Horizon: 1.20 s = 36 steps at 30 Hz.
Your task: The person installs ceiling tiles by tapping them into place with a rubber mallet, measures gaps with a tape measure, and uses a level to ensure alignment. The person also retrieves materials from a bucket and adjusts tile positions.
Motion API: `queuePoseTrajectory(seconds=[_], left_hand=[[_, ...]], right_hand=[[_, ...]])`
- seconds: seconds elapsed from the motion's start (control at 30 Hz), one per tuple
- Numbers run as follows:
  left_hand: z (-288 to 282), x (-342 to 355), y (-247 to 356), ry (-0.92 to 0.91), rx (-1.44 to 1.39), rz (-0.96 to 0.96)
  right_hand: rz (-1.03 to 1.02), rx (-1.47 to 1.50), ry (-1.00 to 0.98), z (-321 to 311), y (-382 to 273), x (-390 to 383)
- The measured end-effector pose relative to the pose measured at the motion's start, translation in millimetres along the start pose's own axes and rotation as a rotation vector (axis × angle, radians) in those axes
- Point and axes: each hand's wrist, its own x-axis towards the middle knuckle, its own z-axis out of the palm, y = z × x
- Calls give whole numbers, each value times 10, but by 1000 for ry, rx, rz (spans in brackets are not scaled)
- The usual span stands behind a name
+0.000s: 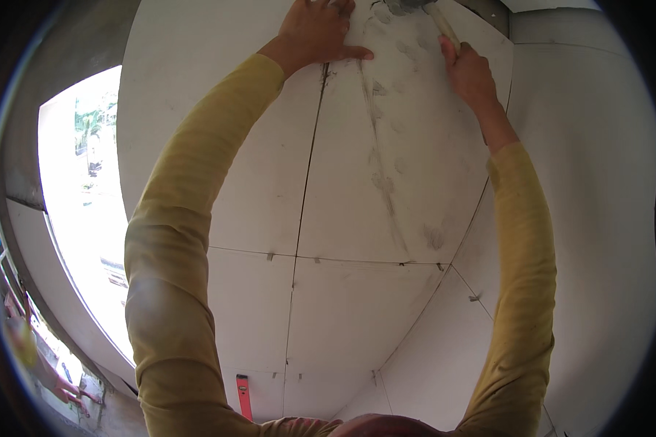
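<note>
Against a large white wall tile (415, 131) my left hand (317, 33) rests with its fingers apart and thumb stretched out, just above a dark joint line. My right hand (472, 76) is wrapped round the pale handle of a mallet (444, 25). The mallet's dark head touches or hovers close to the tile at the upper edge and is partly cut off; which of the two I cannot tell. Grey smudges and round marks run down the tile between and below my hands.
A bright opening (76, 182) lies on the left. More tiles, with small spacers in the joints, cover the wall below and the side wall (590, 160) on the right. A red spirit level (243, 397) stands low. Another person's hand (71, 393) shows at lower left.
</note>
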Motion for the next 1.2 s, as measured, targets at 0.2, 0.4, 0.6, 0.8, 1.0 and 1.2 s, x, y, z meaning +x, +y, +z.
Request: queuePoseTrajectory(seconds=[0.2, 0.4, 0.6, 0.8, 1.0, 1.2], left_hand=[[-75, -84, -122, -106, 42, 1], [22, -21, -27, -33, -25, -31], [-44, 3, -19, -98, -28, -48], [-23, -18, -15, -118, 35, -8], [41, -14, 65, -74, -13, -37], [-22, 14, -44, -99, 24, -27]], right_hand=[[-50, 453, 171, -687, -367, -276], [81, 157, -33, -277, 51, -119], [30, 127, 50, -316, 116, -291], [140, 282, 47, -483, 178, -301], [84, 158, 30, 50, 479, -259], [100, 248, -32, -282, 80, -327]])
